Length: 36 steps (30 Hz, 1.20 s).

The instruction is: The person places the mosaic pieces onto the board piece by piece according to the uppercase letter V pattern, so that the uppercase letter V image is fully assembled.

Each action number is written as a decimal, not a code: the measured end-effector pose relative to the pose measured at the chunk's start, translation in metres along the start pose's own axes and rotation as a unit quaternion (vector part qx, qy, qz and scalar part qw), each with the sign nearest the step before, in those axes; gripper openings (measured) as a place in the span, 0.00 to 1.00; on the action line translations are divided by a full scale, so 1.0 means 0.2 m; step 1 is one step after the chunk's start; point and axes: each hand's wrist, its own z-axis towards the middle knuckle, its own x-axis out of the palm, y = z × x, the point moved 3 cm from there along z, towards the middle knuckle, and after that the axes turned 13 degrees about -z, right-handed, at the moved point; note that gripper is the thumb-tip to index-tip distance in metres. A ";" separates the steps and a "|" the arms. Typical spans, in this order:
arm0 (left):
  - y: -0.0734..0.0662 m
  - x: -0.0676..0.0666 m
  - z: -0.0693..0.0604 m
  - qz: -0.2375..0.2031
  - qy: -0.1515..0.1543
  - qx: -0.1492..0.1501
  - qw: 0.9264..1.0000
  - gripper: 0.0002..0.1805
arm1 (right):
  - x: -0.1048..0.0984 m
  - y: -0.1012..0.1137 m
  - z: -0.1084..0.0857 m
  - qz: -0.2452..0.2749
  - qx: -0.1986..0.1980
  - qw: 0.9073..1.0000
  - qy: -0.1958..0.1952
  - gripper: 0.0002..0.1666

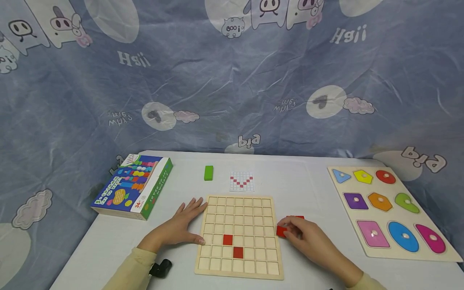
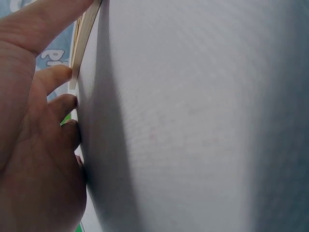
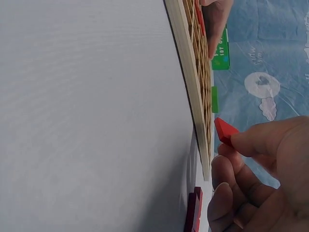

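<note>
A wooden grid board lies on the white table with two red square tiles set in its cells, one tile up and left of the other tile. My left hand rests at the board's left edge, fingers spread, thumb and fingertips touching the frame. Just off the right edge, my right hand pinches a red tile between thumb and fingertip, raised above the table in the right wrist view. More red tiles lie on the table below that hand, partly hidden by it in the head view.
Behind the board lie a small card with a red V pattern and a green block. A colourful box sits at left, a shape puzzle board at right. A black object is by the left sleeve.
</note>
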 end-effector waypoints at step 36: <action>0.01 0.00 0.00 0.003 0.002 0.002 1.000 0.63 | 0.15 0.21 0.21 0.048 0.000 0.998 0.052 0.13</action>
